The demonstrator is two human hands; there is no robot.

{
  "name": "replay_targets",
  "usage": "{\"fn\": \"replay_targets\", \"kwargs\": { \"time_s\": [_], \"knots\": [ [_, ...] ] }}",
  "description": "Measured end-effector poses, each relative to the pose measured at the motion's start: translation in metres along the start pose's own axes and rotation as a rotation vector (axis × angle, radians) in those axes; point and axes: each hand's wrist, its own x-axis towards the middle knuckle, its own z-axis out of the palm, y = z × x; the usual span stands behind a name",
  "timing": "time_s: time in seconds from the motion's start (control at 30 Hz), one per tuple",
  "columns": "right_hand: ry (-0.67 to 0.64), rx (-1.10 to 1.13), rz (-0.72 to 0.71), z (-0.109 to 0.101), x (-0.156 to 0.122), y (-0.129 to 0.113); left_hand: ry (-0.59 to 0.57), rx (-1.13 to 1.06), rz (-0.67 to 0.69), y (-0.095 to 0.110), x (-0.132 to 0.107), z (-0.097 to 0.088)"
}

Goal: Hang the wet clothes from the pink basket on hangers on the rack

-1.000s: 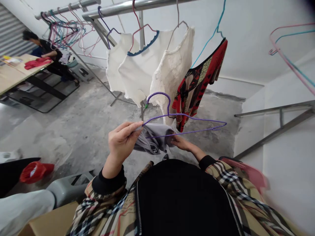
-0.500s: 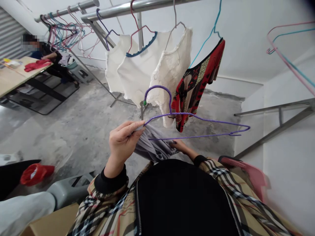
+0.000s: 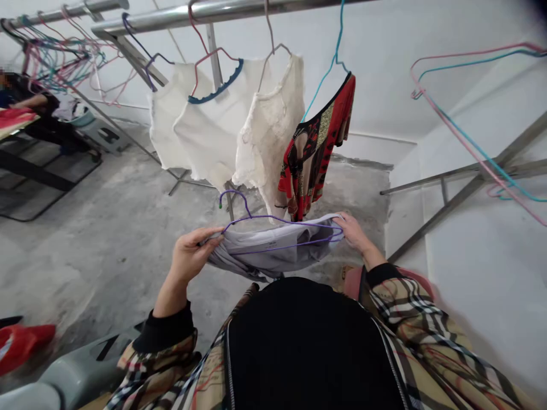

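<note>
Head view: a purple wire hanger (image 3: 250, 216) shows within the opening of a light-grey garment (image 3: 282, 260), held in front of the wearer's body. The left hand's (image 3: 190, 250) fingers pinch fabric at one hanger end; the right hand's (image 3: 354, 233) fingers pinch the opposite edge by the other, seemingly to keep the opening wide around the wire. Beyond, white tops (image 3: 213, 131) and a red-patterned top (image 3: 329, 128) hang from a metal rail (image 3: 171, 20) above mottled concrete floor (image 3: 106, 228). Far left, a person (image 3: 43, 105) is beside a desk (image 3: 16, 130) bearing red cloth (image 3: 15, 116).

Grey garment (image 3: 282, 261) of matt cloth
</note>
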Motion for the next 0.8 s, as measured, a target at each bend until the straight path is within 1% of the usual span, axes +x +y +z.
{"fn": "replay_targets", "kwargs": {
  "time_s": [0.07, 0.17, 0.3, 0.4, 0.47, 0.53, 0.57, 0.6, 0.63, 0.7, 0.73, 0.77, 0.8],
  "knots": [
    [0.079, 0.006, -0.024, -0.005, -0.005, -0.016, -0.038, 0.012, -0.043, -0.011, 0.002, 0.008],
    [0.156, 0.021, -0.047, -0.004, -0.013, -0.037, -0.110, 0.014, -0.062, -0.025, 0.005, 0.022],
    [0.175, 0.034, -0.083, -0.002, -0.021, -0.063, -0.187, 0.074, -0.060, -0.044, 0.006, 0.041],
    [0.172, 0.037, -0.114, -0.003, -0.028, -0.080, -0.192, 0.151, -0.070, -0.053, 0.002, 0.058],
    [0.161, 0.038, -0.127, -0.001, -0.040, -0.089, -0.124, 0.180, -0.097, -0.056, -0.003, 0.070],
    [0.122, 0.009, -0.123, 0.006, -0.058, -0.095, 0.015, 0.148, -0.105, -0.055, -0.007, 0.081],
    [0.070, -0.032, -0.128, 0.011, -0.069, -0.097, 0.090, 0.103, -0.096, -0.053, -0.008, 0.085],
    [-0.023, -0.104, -0.146, 0.015, -0.081, -0.099, 0.154, 0.047, -0.080, -0.050, -0.010, 0.088],
    [-0.146, -0.200, -0.197, 0.018, -0.092, -0.101, 0.204, -0.012, -0.058, -0.047, -0.010, 0.089],
    [-0.398, -0.414, -0.386, 0.019, -0.110, -0.108, 0.265, -0.104, -0.012, -0.038, -0.010, 0.087],
    [-0.459, -0.494, -0.498, 0.017, -0.114, -0.112, 0.286, -0.129, 0.012, -0.034, -0.009, 0.085],
    [-0.451, -0.538, -0.611, 0.013, -0.116, -0.116, 0.302, -0.142, 0.037, -0.029, -0.009, 0.081],
    [-0.361, -0.548, -0.717, 0.008, -0.115, -0.120, 0.313, -0.147, 0.063, -0.025, -0.007, 0.077]
  ]
}}
